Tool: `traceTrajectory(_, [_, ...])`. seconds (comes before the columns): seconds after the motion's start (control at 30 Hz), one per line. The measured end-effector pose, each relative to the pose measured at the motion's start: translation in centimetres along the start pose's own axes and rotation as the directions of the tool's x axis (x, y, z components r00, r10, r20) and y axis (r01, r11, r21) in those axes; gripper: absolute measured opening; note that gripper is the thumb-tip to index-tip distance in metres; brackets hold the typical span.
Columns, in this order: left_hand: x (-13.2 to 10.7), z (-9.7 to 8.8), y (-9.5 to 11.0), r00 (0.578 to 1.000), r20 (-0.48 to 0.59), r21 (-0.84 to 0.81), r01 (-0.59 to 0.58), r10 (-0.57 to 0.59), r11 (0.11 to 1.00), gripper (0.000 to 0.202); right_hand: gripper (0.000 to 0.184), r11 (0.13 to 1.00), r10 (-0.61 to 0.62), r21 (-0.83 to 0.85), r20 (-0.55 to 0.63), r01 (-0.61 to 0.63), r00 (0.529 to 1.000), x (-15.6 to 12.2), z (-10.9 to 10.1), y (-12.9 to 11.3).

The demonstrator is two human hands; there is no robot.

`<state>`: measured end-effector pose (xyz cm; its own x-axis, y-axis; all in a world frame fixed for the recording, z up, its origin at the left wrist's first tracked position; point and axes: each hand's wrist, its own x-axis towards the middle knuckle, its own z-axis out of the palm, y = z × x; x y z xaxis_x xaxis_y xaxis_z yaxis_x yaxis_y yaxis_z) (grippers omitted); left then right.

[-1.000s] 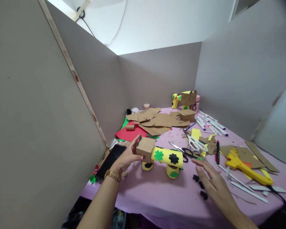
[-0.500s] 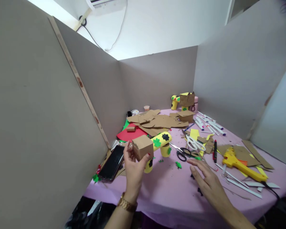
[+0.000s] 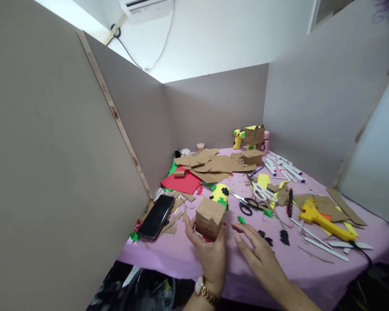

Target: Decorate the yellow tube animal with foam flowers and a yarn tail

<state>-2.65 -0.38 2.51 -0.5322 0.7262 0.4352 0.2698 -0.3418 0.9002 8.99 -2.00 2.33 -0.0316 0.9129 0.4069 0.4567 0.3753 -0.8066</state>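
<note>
My left hand [image 3: 207, 250] grips a small brown cardboard box [image 3: 210, 214] by its lower sides, thumb on the right and fingers on the left. Directly behind the box shows a yellow roll [image 3: 219, 193] with black and green flower-shaped patches; the box hides part of it. My right hand [image 3: 254, 250] hovers just right of the box, fingers stretched out and holding nothing. Black cut-out scraps [image 3: 284, 237] lie to the right of that hand. Black-handled scissors [image 3: 246, 205] rest open beyond it.
A yellow glue gun [image 3: 326, 220] and white strips lie at the right, markers [image 3: 283, 166] behind. White-handled scissors [image 3: 264, 192] are right of centre. A phone [image 3: 157, 216] lies at left; red sheet [image 3: 181, 181] and cardboard pieces [image 3: 227, 164] spread behind. Grey panels surround the table.
My left hand has shifted right and toward me with the box, turning it so the yellow roll now points away behind it. My right hand has moved left, closer to the box.
</note>
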Motion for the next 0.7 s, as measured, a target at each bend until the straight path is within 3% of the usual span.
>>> traceTrajectory(0.17, [-1.5, -0.4, -0.2, 0.995, 0.051, 0.012, 0.09, -0.09, 0.996, 0.093, 0.045, 0.999, 0.018, 0.03, 0.021, -0.019, 1.0, -0.2, 1.4, -0.7])
traceTrajectory(0.33, [-2.0, -1.2, -0.1, 0.992, 0.113, 0.037, 0.054, -0.058, 0.998, 0.084, 0.045, 0.998, 0.01, 0.059, 0.04, -0.013, 0.999, -0.1, 1.9, -1.3])
traceTrajectory(0.5, [-2.7, -1.2, -0.1, 0.99, 0.129, -0.001, 0.051, -0.051, 0.999, 0.075, 0.042, 0.997, -0.046, 0.06, 0.022, 0.045, 0.999, 0.8, 1.0, -1.3])
traceTrajectory(0.6, [-3.1, -1.5, -0.6, 0.985, 0.174, 0.034, -0.008, 0.002, 0.999, 0.066, 0.039, 0.997, -0.061, 0.04, 0.05, 0.059, 0.997, 1.2, 0.0, -1.1])
traceTrajectory(0.7, [-2.5, -2.5, -0.7, 0.968, 0.221, 0.072, -0.139, 0.12, 0.988, 0.058, 0.038, 0.998, -0.062, 0.03, 0.051, 0.06, 0.997, 1.3, -0.9, -1.2])
